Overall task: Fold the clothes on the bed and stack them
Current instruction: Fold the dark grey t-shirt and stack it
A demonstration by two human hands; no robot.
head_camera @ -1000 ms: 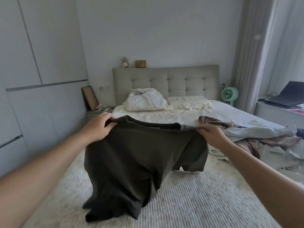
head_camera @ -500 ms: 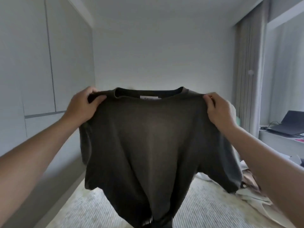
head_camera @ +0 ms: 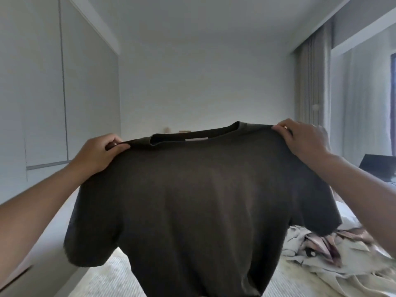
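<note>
Gripping shoulders: left hand [head_camera: 99,154], right hand [head_camera: 304,138]; soft dark T-shirt [head_camera: 199,211].

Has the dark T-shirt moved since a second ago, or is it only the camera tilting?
Yes. The dark T-shirt went up: its body lay on the bed before and now hangs above it.

Dark T-shirt [head_camera: 197,202] held up by its shoulders

Left hand [head_camera: 97,153] and right hand [head_camera: 304,139] pinch the shoulder seams; the body hangs below both grips.
</note>
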